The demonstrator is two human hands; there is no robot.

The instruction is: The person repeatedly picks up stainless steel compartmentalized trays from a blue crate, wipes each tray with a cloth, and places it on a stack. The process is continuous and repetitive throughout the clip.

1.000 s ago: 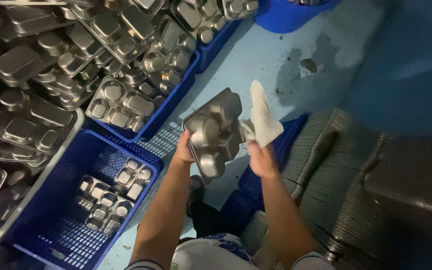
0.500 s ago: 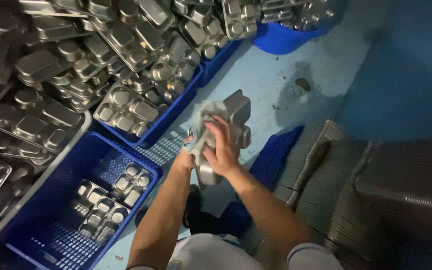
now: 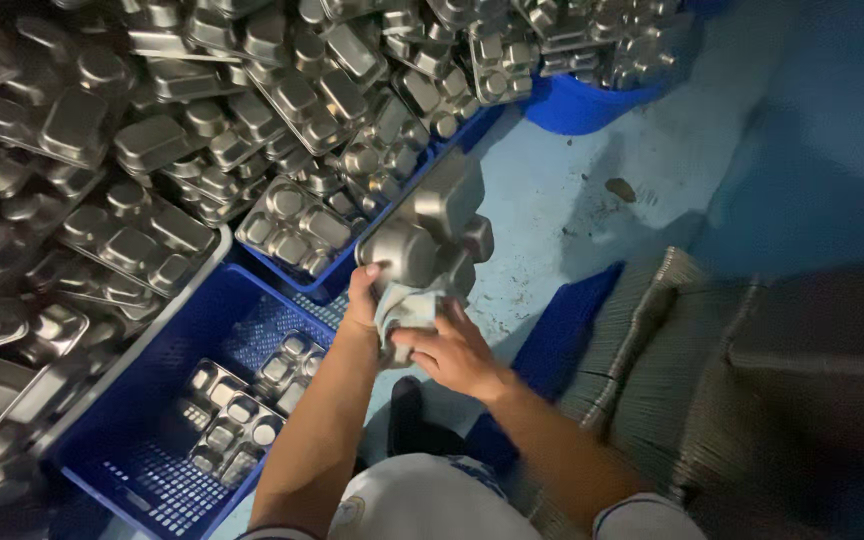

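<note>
While the left hand (image 3: 360, 297) grips the steel tray's (image 3: 430, 228) lower edge, the right hand (image 3: 449, 350) presses a cloth (image 3: 400, 310) beneath.

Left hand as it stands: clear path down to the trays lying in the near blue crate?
Probably yes, once freed. The left hand grips a steel tray just above the near blue crate; the crate is open-topped, and the two trays inside lie uncovered.

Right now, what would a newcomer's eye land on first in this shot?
The heaps of steel compartment trays filling the upper left. At centre, the left hand holds one tray up while the right hand presses a cloth against its lower edge. Below left, a blue crate holds few trays.
</note>
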